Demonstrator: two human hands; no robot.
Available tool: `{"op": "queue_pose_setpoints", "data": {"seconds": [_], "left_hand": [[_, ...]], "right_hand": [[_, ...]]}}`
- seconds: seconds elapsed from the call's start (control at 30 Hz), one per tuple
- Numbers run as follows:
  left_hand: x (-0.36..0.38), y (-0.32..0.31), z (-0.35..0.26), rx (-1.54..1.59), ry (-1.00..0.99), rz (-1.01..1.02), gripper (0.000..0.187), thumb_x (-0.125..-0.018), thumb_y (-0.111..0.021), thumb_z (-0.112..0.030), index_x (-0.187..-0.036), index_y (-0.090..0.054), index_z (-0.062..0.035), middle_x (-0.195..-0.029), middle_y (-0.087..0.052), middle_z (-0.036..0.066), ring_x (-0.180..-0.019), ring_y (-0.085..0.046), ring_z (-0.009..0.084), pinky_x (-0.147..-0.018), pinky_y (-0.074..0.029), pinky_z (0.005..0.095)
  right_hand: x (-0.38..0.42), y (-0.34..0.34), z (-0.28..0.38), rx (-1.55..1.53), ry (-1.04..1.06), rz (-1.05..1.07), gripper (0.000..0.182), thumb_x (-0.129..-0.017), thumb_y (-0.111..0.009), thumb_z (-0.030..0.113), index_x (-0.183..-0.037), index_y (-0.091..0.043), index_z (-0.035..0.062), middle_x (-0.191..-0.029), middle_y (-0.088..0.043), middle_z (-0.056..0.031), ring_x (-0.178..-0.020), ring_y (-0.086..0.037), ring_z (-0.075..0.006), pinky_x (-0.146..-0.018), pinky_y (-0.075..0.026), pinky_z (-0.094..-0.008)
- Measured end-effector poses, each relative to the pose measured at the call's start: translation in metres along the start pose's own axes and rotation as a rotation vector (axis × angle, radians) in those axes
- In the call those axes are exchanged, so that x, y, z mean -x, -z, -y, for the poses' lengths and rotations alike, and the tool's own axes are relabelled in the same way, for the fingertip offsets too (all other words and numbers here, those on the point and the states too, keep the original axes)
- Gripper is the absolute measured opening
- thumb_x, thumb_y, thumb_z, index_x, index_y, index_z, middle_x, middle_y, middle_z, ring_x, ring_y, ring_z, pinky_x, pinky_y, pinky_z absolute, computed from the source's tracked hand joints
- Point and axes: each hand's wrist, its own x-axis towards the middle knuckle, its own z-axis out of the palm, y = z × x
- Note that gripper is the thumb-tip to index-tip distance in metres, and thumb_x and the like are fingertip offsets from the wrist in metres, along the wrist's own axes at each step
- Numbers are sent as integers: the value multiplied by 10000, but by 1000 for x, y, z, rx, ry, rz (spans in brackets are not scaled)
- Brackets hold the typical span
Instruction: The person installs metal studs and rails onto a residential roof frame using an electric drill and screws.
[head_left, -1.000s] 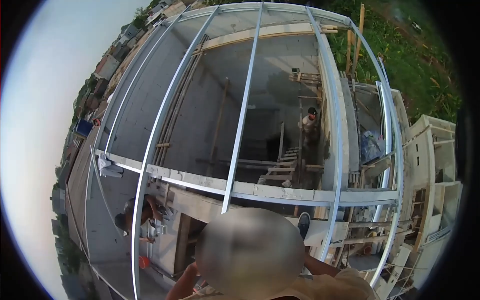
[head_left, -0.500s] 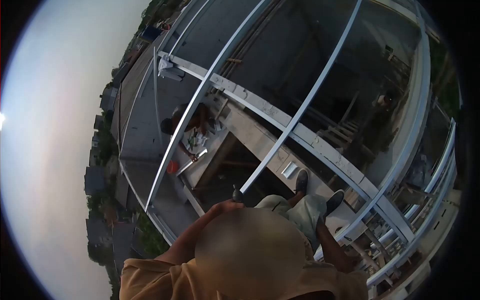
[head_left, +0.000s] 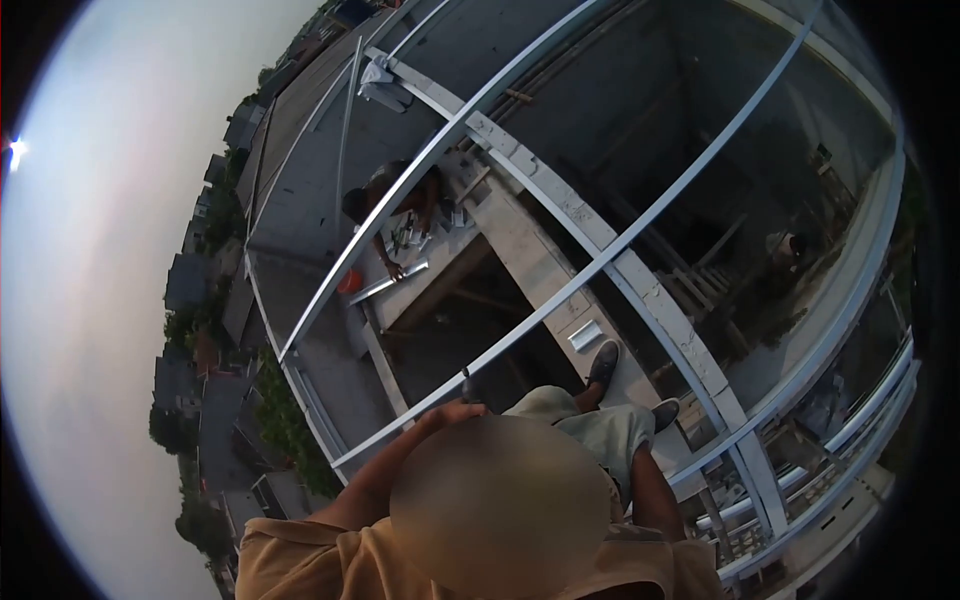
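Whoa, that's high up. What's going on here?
A person is perched on a roof frame of pale metal rails, feet on a concrete beam. Their left hand grips a small dark tool right at one rail; the right hand is out of sight. Below, another person crouches over metal pieces on a ledge.

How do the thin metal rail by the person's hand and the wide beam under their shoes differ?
The thin metal rail is narrow and clean, while the wide beam is broad and blotched with pale patches. The rail runs from the left hand toward the upper right; the beam slants from upper left to lower right and crosses it. The beam has shoes beside it; the rail meets only the hand. Both are pale, long and straight.
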Motion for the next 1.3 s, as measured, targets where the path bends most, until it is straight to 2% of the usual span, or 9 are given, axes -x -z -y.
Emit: {"op": "queue_pose_setpoints", "data": {"seconds": [0.07, 0.17, 0.3, 0.57, 0.87, 1.0, 1.07, 1.2, 1.3], "left_hand": [[0, -3, 14, 22, -45, -15, 557, -715, -731, -428, -1139, -662, -74, -1145, -629, 91, -1041, -570, 232, -907, -456, 403], [5, -7, 15, 80, 80, -78, 577, -712, -729, -435, -1141, -658, -56, -1149, -626, 110, -1047, -573, 256, -910, -457, 413], [24, -17, 4, 94, 85, -137, 587, -709, -728, -434, -1148, -658, -50, -1151, -631, 115, -1045, -579, 255, -910, -459, 410], [2, -14, 22, 194, 33, -40, 562, -710, -736, -406, -1134, -653, -47, -1075, -659, 117, -978, -610, 255, -905, -468, 405], [19, -23, 10, 371, -72, 14, 560, -704, -740, -379, -1157, -621, -72, -1084, -640, 108, -1002, -593, 244, -876, -476, 403], [-7, -22, 14, 396, -152, 57, 562, -698, -741, -386, -1150, -629, -72, -1105, -630, 100, -1006, -576, 241, -848, -467, 400], [-6, -23, 3, 337, -208, 28, 463, -715, -742, -343, -1078, -662, -68, -1021, -664, 85, -893, -621, 212, -773, -505, 361], [-20, -25, -11, 314, -217, 102, 491, -708, -748, -341, -1099, -650, -61, -1035, -656, 79, -896, -612, 208, -810, -497, 357], [-20, -30, -19, 303, -305, 103, 516, -703, -754, -335, -1115, -645, -43, -1055, -658, 83, -916, -616, 209, -826, -496, 348]], "right_hand": [[-1, 2, -4, 7, 0, 4, 262, -875, -584, 134, -1091, -673, 16, -891, -691, -212, -793, -673, -295, -730, -514, -389], [1, 8, -7, 18, 4, 4, 260, -876, -583, 132, -1089, -672, 13, -891, -691, -212, -793, -672, -298, -730, -514, -390], [1, 21, -12, 28, -1, -13, 257, -877, -581, 129, -1086, -672, 9, -892, -691, -212, -792, -671, -303, -731, -513, -392], [6, 69, -30, 78, -5, -52, 252, -880, -578, 123, -1081, -670, 2, -892, -690, -211, -791, -670, -312, -733, -512, -396], [50, 104, -30, 139, 8, -73, 247, -883, -574, 117, -1075, -669, -6, -893, -690, -211, -790, -668, -322, -735, -511, -401], [73, 125, -38, 187, 14, -73, 244, -885, -573, 114, -1072, -668, -10, -893, -689, -211, -789, -667, -327, -736, -511, -403], [73, 137, -34, 206, 13, -81, 243, -885, -572, 113, -1071, -668, -12, -893, -689, -211, -789, -667, -329, -736, -511, -404], [76, 157, -30, 236, 21, -102, 241, -887, -570, 110, -1068, -668, -15, -893, -689, -211, -789, -666, -333, -737, -510, -406], [87, 171, -25, 266, 21, -106, 239, -888, -569, 108, -1066, -667, -18, -893, -689, -210, -788, -666, -337, -738, -510, -407]]}}
